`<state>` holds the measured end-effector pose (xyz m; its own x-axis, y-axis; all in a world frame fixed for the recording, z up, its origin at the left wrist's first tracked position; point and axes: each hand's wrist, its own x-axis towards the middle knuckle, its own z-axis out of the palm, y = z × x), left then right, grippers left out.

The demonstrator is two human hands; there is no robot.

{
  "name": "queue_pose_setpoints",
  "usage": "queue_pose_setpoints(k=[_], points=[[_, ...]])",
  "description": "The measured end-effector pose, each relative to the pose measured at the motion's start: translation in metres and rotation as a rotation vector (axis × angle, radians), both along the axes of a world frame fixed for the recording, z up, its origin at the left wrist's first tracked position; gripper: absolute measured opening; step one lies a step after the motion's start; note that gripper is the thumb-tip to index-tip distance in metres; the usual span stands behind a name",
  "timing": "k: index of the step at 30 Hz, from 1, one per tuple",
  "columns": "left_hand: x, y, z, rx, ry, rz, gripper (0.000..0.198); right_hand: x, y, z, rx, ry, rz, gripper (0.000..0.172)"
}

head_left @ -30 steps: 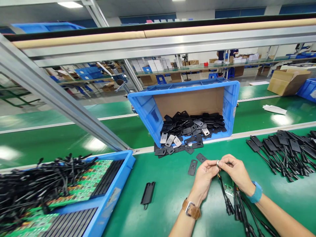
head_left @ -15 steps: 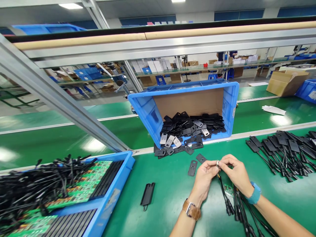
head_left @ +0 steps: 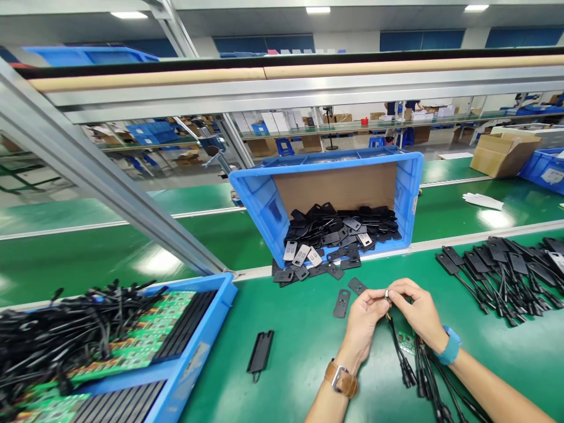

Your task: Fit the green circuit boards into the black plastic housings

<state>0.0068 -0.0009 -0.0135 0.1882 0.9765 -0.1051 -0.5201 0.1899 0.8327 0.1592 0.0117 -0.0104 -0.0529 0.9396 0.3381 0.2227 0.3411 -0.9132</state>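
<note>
My left hand (head_left: 363, 320) and my right hand (head_left: 418, 311) meet fingertip to fingertip over the green bench (head_left: 308, 346), both pinching the end of a black cable assembly (head_left: 403, 352) whose leads hang down toward me; a small green circuit board (head_left: 406, 342) lies under them. Both hands are closed on it. A brown-strapped watch is on my left wrist, a blue band on my right. Two loose black plastic plates (head_left: 341, 302) lie just left of my left hand. A longer black housing (head_left: 259, 352) lies farther left.
A tipped blue crate (head_left: 264, 200) lined with cardboard spills several black plates toward me. At left a blue tray (head_left: 194, 358) holds green boards and tangled black cables. Finished black cable units (head_left: 497, 270) are laid out at right. Cardboard box (head_left: 502, 154) and white gloves (head_left: 482, 201) lie beyond.
My hands stay pinched together on the cable end with almost no movement. The view has shifted slightly, so everything sits a little lower and to the left.
</note>
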Motion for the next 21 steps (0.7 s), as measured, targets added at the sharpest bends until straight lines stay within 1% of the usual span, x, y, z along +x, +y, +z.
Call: queue_pose_setpoints(k=[7,14,18,21], points=[[0.0009,-0.0011,-0.0004,0.019,0.022,0.019,0.03,-0.0008,-0.0019,-0.0038,-0.018,0.026,-0.042,0.022],[0.001,-0.0003,-0.0027,0.017,0.028,0.013,0.03,-0.001,-0.0018,-0.0017,-0.031,0.025,-0.054,0.022],[0.0028,-0.0006,-0.0023,0.02,0.037,0.017,0.031,-0.0034,-0.0008,-0.0034,0.007,0.011,-0.072,0.023],[0.0038,-0.0003,-0.0009,0.016,0.068,0.048,0.032,-0.0043,0.0004,-0.0083,0.059,-0.024,-0.079,0.022]])
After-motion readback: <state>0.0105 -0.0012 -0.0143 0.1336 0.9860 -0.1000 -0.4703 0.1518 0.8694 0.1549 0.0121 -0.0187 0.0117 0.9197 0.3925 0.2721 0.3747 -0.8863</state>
